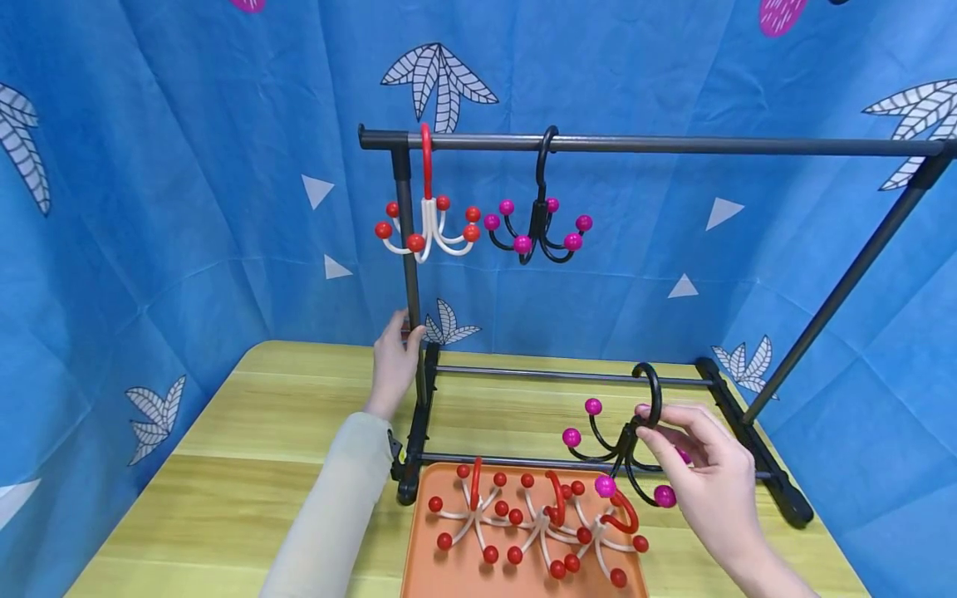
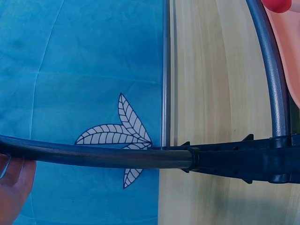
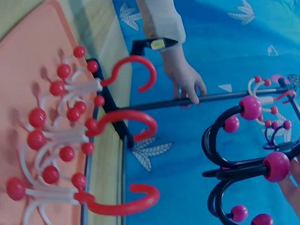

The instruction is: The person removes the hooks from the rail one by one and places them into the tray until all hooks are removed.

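Blue curtain (image 3: 180,126) backs the held magenta-tipped black hanger (image 3: 241,173).

The counter (image 1: 217,473) before me is yellowish, wood-grained, rounded at its far left corner. Directly on it I have the dark rack (image 1: 673,144), standing on two well-separated feet (image 1: 420,432), and nearer me an orange tray (image 1: 428,573).

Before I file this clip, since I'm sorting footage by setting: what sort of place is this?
Probably a staged tabletop corner rather than a lived-in room, though that is a guess: a blue patterned cloth hangs behind a wood-look table, and a black rack stands on the tabletop.
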The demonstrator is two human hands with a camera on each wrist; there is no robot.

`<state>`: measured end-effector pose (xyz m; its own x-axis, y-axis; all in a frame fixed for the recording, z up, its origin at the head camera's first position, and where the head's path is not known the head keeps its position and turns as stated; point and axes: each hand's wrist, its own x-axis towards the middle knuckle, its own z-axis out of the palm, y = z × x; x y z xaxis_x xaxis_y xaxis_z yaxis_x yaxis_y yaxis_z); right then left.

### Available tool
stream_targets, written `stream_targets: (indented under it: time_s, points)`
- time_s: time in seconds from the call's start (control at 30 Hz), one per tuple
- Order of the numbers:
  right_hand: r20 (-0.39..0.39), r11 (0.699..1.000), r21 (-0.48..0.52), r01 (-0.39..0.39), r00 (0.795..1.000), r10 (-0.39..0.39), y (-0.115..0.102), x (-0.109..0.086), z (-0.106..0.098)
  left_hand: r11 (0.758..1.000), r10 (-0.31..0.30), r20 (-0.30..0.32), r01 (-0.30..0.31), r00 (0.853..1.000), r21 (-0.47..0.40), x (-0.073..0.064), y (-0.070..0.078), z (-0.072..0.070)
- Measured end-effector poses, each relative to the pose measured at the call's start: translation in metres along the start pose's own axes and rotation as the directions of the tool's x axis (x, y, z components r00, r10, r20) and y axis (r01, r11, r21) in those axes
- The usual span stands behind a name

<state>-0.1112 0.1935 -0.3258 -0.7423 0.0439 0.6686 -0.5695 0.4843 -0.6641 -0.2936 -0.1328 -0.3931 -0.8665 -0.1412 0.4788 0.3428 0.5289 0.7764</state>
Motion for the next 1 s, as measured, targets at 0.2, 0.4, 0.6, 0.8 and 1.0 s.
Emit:
stream_targets:
  time_s: [0.2,0.4,0.6,0.8,1.0]
  points:
    - [0.017,1.0,-0.015,-0.027,0.999,0.027,-0.006,-0.021,0.002,1.0,-0.002,0.002,0.002,1.0,0.008,-0.001,0.003,0.0]
    - [0.042,0.979,-0.057,-0.197,0.979,0.2,-0.012,-0.042,0.005,1.0,0.003,0.009,-0.003,1.0,0.0,-0.002,0.002,-0.001]
    - [0.094,0.976,0.021,-0.215,0.973,0.212,-0.011,-0.062,0.009,1.0,-0.003,0.003,0.003,1.0,-0.01,-0.001,0.001,-0.002]
    - [0.046,0.973,0.085,-0.213,0.977,0.21,-0.006,-0.077,0.013,1.0,0.006,0.012,-0.005,1.0,-0.01,0.0,0.002,-0.001]
    - [0.022,0.977,0.091,-0.192,0.981,0.191,-0.01,-0.083,0.005,1.0,-0.01,0.013,0.01,1.0,-0.01,0.0,-0.001,-0.001]
